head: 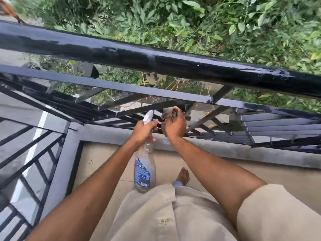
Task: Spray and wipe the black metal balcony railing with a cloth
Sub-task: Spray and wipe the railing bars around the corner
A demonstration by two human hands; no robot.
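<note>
Just beyond fingertips, railing [121, 87]; left hand [144, 130] grips spray bottle [145, 164], nozzle aimed; right hand [175, 126] clutches cloth [164, 119] for wiping.

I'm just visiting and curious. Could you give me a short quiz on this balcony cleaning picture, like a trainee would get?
1. Which hand grips the spray bottle? A) left hand B) right hand
2. True or false: the visible foot wears a shoe.
3. Fill in: the right hand holds a ____ at the lower bars of the railing.
Key: 1 A; 2 false, it is bare; 3 cloth.
</note>
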